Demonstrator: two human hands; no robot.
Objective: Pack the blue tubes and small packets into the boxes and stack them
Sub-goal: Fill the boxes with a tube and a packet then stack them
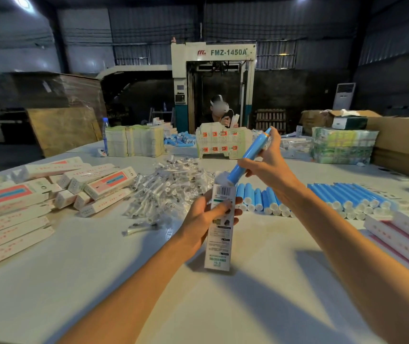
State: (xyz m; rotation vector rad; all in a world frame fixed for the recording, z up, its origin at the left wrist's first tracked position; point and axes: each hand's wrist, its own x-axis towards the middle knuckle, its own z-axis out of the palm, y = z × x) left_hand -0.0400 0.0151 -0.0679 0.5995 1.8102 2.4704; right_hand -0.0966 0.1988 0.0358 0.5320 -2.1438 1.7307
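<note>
Left hand (204,218) grips box (219,244), mouth at 12 o'clock, so I can feed tube (250,152), pinched by right hand (269,163), straight in.

Held tube (248,155): sky blue, orange tip. Box (219,234): white, black barcode, teal line. Tube rows (347,197): blue bodies, white caps. Stacked boxes (109,182): white, coral panel, blue stripe. Table (99,269): pale grey-white.

one open box (219,227) and one blue tube (249,155) being held up; loose tubes (347,197), packets (171,184), packed boxes (25,207) lying past counting.
</note>
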